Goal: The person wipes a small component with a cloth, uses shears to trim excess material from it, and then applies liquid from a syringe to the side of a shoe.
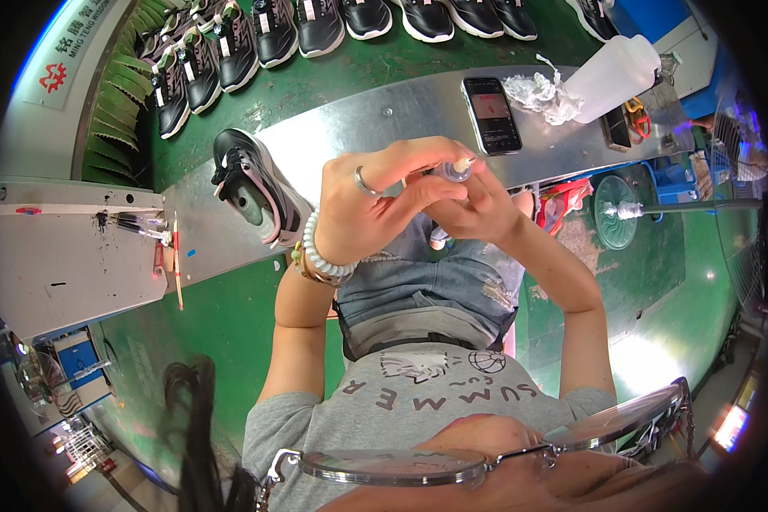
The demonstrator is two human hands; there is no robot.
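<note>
Both hands are raised together over the near edge of the metal bench, closed around a small bottle (pixel 453 171) with a clear collar and a pale pointed tip. My left hand (pixel 382 196), with a ring and bracelets at the wrist, has its thumb and index finger at the tip end. My right hand (pixel 480 205) wraps the bottle from the other side. Fingers hide most of its body. To the left of my left hand, a black sneaker (pixel 283 200) with a white sole lies on the bench, its opening toward me.
The metal bench (pixel 358 119) carries a phone (pixel 491 116), crumpled white paper (pixel 541 96), a whitish translucent container (pixel 614 78) and orange-handled scissors (pixel 638 119). Fine brushes (pixel 138 225) lie on the paint-marked left table (pixel 68 264). Several black sneakers (pixel 320 30) line the far side.
</note>
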